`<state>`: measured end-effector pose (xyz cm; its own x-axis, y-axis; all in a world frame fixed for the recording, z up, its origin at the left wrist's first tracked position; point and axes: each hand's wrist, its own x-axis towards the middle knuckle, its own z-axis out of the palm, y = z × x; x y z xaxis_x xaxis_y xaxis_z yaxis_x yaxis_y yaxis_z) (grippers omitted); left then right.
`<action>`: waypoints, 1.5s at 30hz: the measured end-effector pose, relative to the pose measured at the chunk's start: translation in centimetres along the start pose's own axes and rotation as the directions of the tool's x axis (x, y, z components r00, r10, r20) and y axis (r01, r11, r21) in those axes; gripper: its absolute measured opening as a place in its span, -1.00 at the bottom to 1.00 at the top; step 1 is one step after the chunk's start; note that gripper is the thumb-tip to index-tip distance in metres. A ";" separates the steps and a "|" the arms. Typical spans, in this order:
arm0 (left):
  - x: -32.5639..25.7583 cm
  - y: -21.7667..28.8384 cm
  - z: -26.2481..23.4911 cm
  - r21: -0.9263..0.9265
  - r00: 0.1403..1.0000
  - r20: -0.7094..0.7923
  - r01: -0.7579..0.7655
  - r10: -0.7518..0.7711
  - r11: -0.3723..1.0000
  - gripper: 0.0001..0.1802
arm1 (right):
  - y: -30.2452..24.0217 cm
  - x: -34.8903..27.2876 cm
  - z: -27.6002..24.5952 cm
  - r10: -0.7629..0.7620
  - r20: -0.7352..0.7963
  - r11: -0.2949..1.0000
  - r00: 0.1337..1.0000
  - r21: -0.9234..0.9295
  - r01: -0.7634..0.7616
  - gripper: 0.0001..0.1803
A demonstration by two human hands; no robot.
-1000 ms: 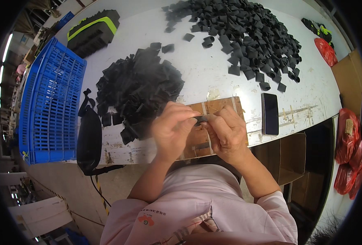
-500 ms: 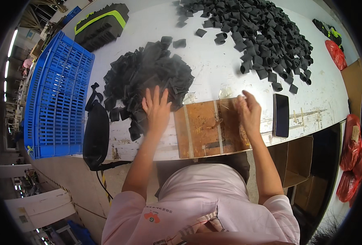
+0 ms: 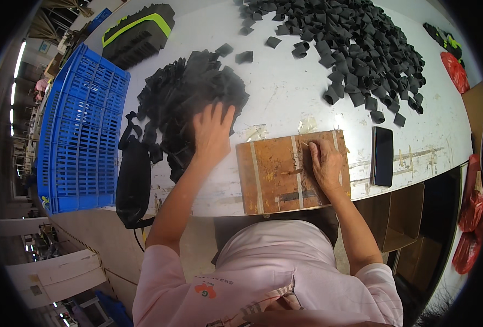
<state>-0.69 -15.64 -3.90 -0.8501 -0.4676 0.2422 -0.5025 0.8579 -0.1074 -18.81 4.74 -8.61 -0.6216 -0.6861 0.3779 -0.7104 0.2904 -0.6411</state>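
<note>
- I read the step in hand as pick-up of a fresh piece: my left hand [image 3: 213,133] lies flat on the near edge of the heap of black strips [image 3: 189,103], fingers spread and pressed onto the material. It pinches nothing that I can see.
- My right hand [image 3: 325,163] rests on the wooden board [image 3: 271,174], fingers drawn together and curled down near the board's far edge. I cannot tell whether they nip a small item against the wood.
- The heap sits on the white table [image 3: 285,92], just left of the board and right of the blue crate [image 3: 80,131]. A second, looser spread of folded black pieces [image 3: 361,49] lies at the far side, well apart from both hands.
- Orientation: the strips in the heap lie tangled, with no common heading. The board's long axis runs left to right, along the table's near edge, tilted slightly up to the right.
- In my judgement the next move calls for closing the left fingers on a single strip and separating it from its neighbours, since the pieces overlap and may lift in a clump.
- A dark phone [image 3: 383,155] lies flat just right of the board, long axis pointing away from me.
</note>
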 end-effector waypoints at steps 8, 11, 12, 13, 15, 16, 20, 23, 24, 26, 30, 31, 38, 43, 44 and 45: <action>1.1 -1.7 3.5 0.092 0.992 -0.021 -0.120 0.123 0.988 -0.62 | 0.0 0.0 0.1 0.025 -0.020 1.000 0.999 0.018 -0.025 -0.94; 1.3 -2.0 3.0 0.031 0.982 -0.127 -0.136 0.139 0.990 -0.65 | 0.0 0.1 0.0 0.035 -0.021 0.999 0.999 0.029 -0.035 -0.93; 1.4 -1.9 2.5 0.022 0.977 -0.174 -0.124 0.126 0.992 -0.64 | 0.0 0.1 0.0 0.038 -0.019 0.999 0.999 0.033 -0.037 -0.93; 1.5 -1.8 2.0 0.013 0.969 -0.221 -0.112 0.112 0.994 -0.64 | 0.0 0.1 0.0 0.040 -0.017 0.999 0.999 0.036 -0.040 -0.92; 1.7 -1.5 1.3 -0.036 0.965 -0.243 -0.116 0.104 0.993 -0.62 | 0.0 0.1 -0.2 0.038 -0.015 0.999 0.999 0.036 -0.038 -0.92; 1.7 -1.5 1.1 -0.087 0.960 -0.264 -0.117 0.091 0.989 -0.60 | 0.0 0.2 -0.2 0.034 -0.012 0.999 0.999 0.036 -0.033 -0.91; 1.6 -1.4 1.5 -0.301 0.969 -0.247 -0.055 -0.023 0.952 -0.57 | 0.0 0.1 -0.1 0.036 -0.021 0.998 0.999 0.053 -0.035 -0.91; 1.9 -1.1 0.9 -0.259 0.949 -0.315 -0.098 0.012 0.961 -0.56 | 0.1 0.1 -0.1 0.041 -0.011 0.998 0.999 0.042 -0.041 -0.91; 2.0 -0.7 0.8 -0.237 0.940 -0.339 -0.118 0.032 0.964 -0.56 | 0.1 0.1 -0.1 0.045 -0.016 0.998 0.999 0.052 -0.045 -0.91; 1.9 0.2 0.4 -0.215 0.930 -0.363 -0.137 0.051 0.967 -0.55 | 0.1 0.1 -0.1 0.050 -0.019 0.997 0.999 0.062 -0.049 -0.91; 0.1 3.1 -0.1 -0.280 0.966 -0.256 -0.107 0.033 0.954 -0.50 | 0.0 0.1 -0.1 0.046 -0.012 0.997 0.999 0.057 -0.046 -0.90; -0.6 4.2 -0.3 -0.296 0.975 -0.222 -0.087 0.020 0.951 -0.49 | 0.1 0.1 -0.1 0.036 -0.019 0.998 0.999 0.059 -0.035 -0.90; -5.0 10.8 -1.6 -0.352 0.996 -0.068 0.038 -0.066 0.935 -0.64 | 0.0 0.2 0.0 0.038 -0.019 0.996 0.999 0.085 -0.036 -0.88; -5.5 11.9 -3.6 -0.485 0.989 0.095 0.149 -0.117 0.862 -0.47 | 0.3 0.0 0.0 0.030 -0.015 0.996 0.999 0.084 -0.028 -0.89; -5.4 11.5 -4.1 -0.566 0.985 0.130 0.171 -0.118 0.807 -0.43 | 0.3 0.0 0.0 0.031 -0.014 0.996 0.999 0.085 -0.029 -0.89; -4.9 10.5 -4.8 -0.682 0.970 0.197 0.239 -0.142 0.691 -0.40 | 0.3 0.0 -0.1 0.044 -0.007 0.996 0.999 0.081 -0.044 -0.89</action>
<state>-1.04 -3.27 -1.63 -0.7843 -0.6174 0.0605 -0.4433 0.6261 0.6414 -19.10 4.85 -8.76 -0.6549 -0.6678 0.3537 -0.6533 0.2650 -0.7092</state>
